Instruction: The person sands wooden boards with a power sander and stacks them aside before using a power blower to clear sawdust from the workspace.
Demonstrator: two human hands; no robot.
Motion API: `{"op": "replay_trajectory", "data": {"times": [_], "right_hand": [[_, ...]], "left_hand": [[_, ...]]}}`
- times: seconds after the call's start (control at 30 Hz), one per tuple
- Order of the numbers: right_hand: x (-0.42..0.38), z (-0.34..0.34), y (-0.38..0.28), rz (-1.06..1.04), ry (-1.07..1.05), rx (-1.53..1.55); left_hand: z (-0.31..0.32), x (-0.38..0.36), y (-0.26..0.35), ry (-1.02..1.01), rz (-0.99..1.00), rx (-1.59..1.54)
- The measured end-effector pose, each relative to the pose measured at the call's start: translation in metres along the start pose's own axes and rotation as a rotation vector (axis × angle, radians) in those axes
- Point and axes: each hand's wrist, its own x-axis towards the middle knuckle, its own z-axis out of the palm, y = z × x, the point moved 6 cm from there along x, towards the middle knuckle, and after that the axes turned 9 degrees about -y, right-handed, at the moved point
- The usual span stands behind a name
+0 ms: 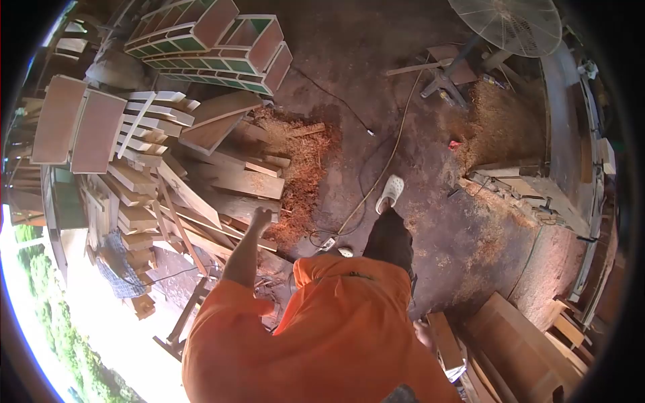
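Sawdust [306, 168] lay heaped on the dark workshop floor [349, 74] at about eleven o'clock from the person's orange shirt [336, 329]. The left hand [261, 218] was stretched out at ten o'clock from the shirt, its fingers curled in narrow, over the near edge of a stack of sawn planks [228, 178]; whether it gripped a plank or merely touched one could not be told. The planks spread from the hand toward nine and ten o'clock, lying crosswise over one another, with lighter boards [144, 117] piled farther out. The right hand was mostly hidden beside the shirt at four o'clock, and its state could not be told. One leg reached forward at twelve o'clock, ending in a white clog [390, 193] on the floor. A pale cable [393, 144] ran from beside the clog up toward one o'clock, where a standing fan [507, 23] stood. Green-edged panelled frames [215, 43] lay stacked at eleven o'clock, well apart from the hand. More sawdust [500, 124] was banked at two o'clock against a low woodworking machine [521, 188].
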Motion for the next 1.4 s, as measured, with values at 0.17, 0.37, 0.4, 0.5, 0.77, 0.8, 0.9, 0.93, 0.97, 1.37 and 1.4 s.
{"op": "replay_trajectory", "data": {"times": [0.17, 0.37, 0.4, 0.5, 0.77, 0.8, 0.9, 0.93, 0.97, 1.37, 1.4], "right_hand": [[0.024, -0.187, -0.188, -0.358, 0.378, 0.061], [-0.055, -0.263, -0.537, -0.499, 0.554, -0.858], [-0.046, -0.271, -0.594, -0.595, 0.545, -0.947], [-0.073, -0.23, -0.769, -0.656, 0.51, -1.085], [-0.132, -0.091, -1.089, -1.028, 0.249, -0.77], [-0.133, -0.088, -1.119, -1.009, 0.276, -0.848], [-0.083, -0.119, -1.157, -0.771, 0.23, -0.9], [-0.041, -0.151, -1.157, -0.931, 0.373, -1.053], [-0.004, -0.18, -1.156, -1.076, 0.563, -1.198], [-0.048, -0.088, -1.535, -0.049, 0.135, -0.783], [-0.06, -0.078, -1.599, -0.08, 0.158, -0.779]], "left_hand": [[0.034, -0.024, -0.059, -0.079, -0.481, -0.079], [0.093, -0.045, 0.145, -0.518, -0.094, -0.246], [0.093, -0.034, 0.167, -0.437, -0.092, -0.318], [0.088, 0.009, 0.215, -0.236, -0.146, -0.531], [0.076, 0.201, 0.234, -0.478, -0.322, -0.178], [0.069, 0.241, 0.239, -0.629, -0.172, 0.018], [-0.018, 0.348, 0.288, -0.698, -0.193, 0.259], [-0.075, 0.376, 0.322, -0.361, -0.199, -0.04], [-0.146, 0.401, 0.357, 0.005, -0.186, -0.318], [-0.454, 0.767, 0.587, 0.196, -0.05, -0.702], [-0.453, 0.771, 0.581, 0.115, -0.174, -0.677]]}}
